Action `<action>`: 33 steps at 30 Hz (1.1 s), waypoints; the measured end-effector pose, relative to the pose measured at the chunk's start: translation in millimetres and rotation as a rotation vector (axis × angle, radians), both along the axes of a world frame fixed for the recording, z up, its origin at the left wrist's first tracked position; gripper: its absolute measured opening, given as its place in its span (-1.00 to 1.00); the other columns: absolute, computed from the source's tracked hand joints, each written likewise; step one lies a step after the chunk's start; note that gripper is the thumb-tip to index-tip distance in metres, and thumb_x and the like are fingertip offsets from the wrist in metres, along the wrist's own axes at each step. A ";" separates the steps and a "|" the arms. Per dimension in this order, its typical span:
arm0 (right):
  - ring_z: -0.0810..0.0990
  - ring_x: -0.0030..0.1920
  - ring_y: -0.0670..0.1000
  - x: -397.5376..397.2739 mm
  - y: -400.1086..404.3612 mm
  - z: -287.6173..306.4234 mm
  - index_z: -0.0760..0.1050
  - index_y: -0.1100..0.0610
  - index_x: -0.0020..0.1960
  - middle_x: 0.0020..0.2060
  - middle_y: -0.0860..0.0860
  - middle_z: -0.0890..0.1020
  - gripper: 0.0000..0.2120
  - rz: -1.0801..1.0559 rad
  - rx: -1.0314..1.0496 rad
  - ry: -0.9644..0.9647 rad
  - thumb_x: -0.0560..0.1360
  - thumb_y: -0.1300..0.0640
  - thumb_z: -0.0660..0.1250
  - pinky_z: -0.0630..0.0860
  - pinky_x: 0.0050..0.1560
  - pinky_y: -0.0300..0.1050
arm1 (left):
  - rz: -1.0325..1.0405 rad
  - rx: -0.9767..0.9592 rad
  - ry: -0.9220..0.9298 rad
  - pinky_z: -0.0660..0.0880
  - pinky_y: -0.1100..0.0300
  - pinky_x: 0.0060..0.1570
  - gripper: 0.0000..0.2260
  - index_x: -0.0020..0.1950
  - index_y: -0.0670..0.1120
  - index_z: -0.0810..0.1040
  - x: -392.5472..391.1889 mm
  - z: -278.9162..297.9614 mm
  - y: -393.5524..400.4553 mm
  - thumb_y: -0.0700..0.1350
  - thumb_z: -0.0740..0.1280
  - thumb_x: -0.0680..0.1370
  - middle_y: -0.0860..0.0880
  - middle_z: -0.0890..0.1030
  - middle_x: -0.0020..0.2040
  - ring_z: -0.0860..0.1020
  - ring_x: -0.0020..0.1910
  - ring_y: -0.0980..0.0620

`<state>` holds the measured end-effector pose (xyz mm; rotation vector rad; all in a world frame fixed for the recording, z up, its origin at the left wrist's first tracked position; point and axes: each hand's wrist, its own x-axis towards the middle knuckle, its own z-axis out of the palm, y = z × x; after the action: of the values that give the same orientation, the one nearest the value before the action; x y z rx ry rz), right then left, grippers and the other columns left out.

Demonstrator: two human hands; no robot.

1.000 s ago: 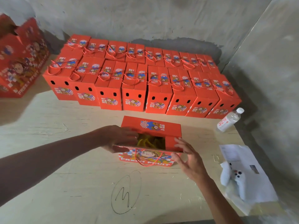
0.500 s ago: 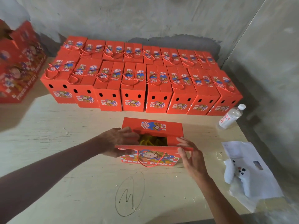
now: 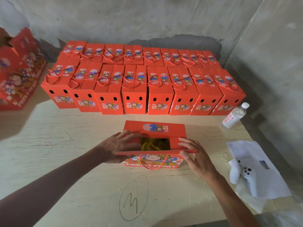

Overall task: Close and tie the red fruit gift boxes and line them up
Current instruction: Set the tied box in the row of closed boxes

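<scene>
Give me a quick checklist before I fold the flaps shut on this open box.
1. Left hand on the open box, left end: ok.
2. Right hand on its right end, fingers spread: ok.
3. Far flap down: not ok, it stands open.
4. Yellow filling below the rim: cannot tell.
5. Rope handle clear of the flaps, hanging down the front: ok.
6. Room at the tied boxes: cannot tell; a water bottle stands at the right end.
</scene>
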<state>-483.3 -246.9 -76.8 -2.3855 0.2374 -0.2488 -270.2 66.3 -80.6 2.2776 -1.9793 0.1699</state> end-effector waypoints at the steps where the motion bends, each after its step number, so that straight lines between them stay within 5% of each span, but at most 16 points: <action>1: 0.36 0.45 -0.16 0.2 -2.0 2.0 0.59 0.02 0.33 0.43 -0.21 0.47 -0.35 0.016 -0.028 0.023 0.52 -0.39 0.10 0.35 0.43 0.10 | 0.008 0.002 -0.011 0.50 -0.05 0.28 -0.69 0.37 0.17 0.47 -0.9 0.0 0.2 0.21 0.12 0.69 0.00 0.35 0.52 0.38 0.42 -0.11; 12: 0.33 0.45 -0.20 -1.6 2.2 1.4 0.58 -0.01 0.32 0.44 -0.22 0.44 -0.35 -0.011 0.031 0.040 0.50 -0.42 0.11 0.40 0.41 0.12 | -0.011 -0.029 -0.074 0.48 -0.03 0.23 -0.68 0.30 0.11 0.54 -6.0 6.0 -0.8 0.20 0.14 0.69 0.02 0.49 0.40 0.43 0.40 -0.07; 19: 0.32 0.44 -0.25 -2.2 -1.3 -3.6 0.57 -0.09 0.31 0.42 -0.30 0.42 -0.31 -0.029 0.047 0.065 0.48 -0.53 0.06 0.44 0.38 0.05 | 0.045 -0.113 0.010 0.49 -0.01 0.27 -0.64 0.24 0.00 0.55 -3.0 4.9 -2.5 0.23 0.21 0.66 -0.09 0.40 0.47 0.40 0.40 -0.12; 25: 0.35 0.42 -0.23 -0.9 -0.6 -4.5 0.60 -0.08 0.27 0.39 -0.28 0.46 -0.34 -0.053 0.087 0.051 0.48 -0.51 0.09 0.50 0.33 0.06 | 0.014 -0.080 0.075 0.45 0.00 0.37 -0.64 0.39 0.16 0.50 3.7 4.4 1.7 0.25 0.22 0.65 0.03 0.30 0.59 0.35 0.51 -0.04; 33: 0.37 0.38 -0.29 -1.2 3.1 1.9 0.62 -0.08 0.24 0.38 -0.24 0.47 -0.38 -0.053 0.100 0.036 0.48 -0.47 0.12 0.45 0.19 -0.26 | 0.045 -0.052 0.190 0.26 0.09 0.44 -0.63 0.43 0.25 0.47 0.9 12.8 3.5 0.28 0.18 0.66 0.15 0.23 0.61 0.28 0.54 0.05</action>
<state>-484.5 -243.8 -74.9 -2.2886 0.3234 -0.2140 -269.3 69.8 -67.7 2.2168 -1.8103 0.0081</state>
